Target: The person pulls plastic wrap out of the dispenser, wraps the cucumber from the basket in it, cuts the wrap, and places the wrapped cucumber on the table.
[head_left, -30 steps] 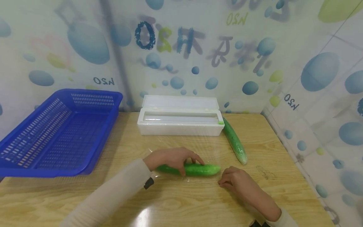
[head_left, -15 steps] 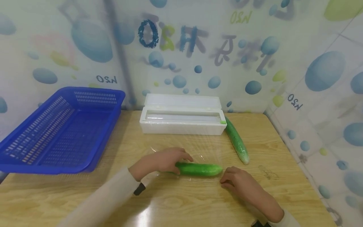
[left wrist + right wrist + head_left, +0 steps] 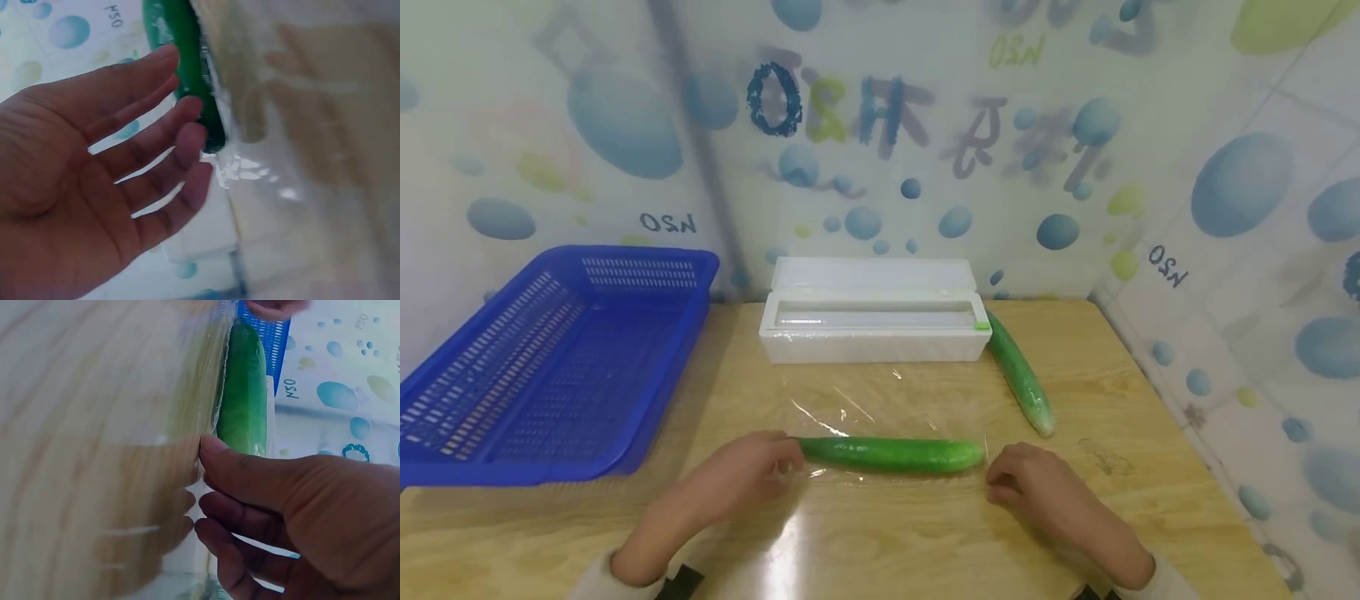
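Left grip [image 3: 741,471] spread beside cucumber [image 3: 891,455], right grip [image 3: 1045,483] curled at edge of film [image 3: 850,408] — pinch unclear, room on tabletop [image 3: 895,542] between wrists

Bubble-patterned wall [image 3: 880,167] behind wood-grain table [image 3: 925,542]

I saw a smooth, glossy table [image 3: 925,550] with wood grain and a bright sheen. The clear plastic film [image 3: 842,417] glinted, wrinkled; the cucumber [image 3: 887,455] looked smooth and shiny. The basket [image 3: 679,260] and box [image 3: 872,348] seemed smooth plastic.
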Demonstrator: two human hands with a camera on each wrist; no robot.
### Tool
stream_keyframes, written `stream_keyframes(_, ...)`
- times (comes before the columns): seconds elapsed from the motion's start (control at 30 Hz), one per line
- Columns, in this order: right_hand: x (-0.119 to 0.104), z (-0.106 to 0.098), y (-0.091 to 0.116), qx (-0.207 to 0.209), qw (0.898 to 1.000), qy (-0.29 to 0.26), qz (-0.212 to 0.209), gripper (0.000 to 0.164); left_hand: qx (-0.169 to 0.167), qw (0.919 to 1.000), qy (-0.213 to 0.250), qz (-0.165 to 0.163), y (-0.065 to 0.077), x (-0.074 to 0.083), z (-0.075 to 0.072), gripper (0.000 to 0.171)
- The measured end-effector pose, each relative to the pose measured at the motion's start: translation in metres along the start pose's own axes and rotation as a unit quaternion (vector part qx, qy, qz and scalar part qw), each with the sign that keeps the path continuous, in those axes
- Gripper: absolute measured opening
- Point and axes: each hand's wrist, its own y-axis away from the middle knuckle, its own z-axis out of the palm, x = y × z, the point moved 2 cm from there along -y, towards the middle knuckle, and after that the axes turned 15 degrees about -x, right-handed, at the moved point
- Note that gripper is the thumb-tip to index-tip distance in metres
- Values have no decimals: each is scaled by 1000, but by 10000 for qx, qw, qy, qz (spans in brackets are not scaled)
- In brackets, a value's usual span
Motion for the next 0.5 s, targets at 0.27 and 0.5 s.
stream_keyframes(0.27, 5, 1, -4, -126, 9963, -828, 210, 9, -395, 9935, 1068, -60, 1, -20, 14, 29)
stream_keyframes(0.5, -1, 6, -6, 47, 9982, -540, 260, 9, -221, 9950, 977, -35, -5, -34, 18, 16)
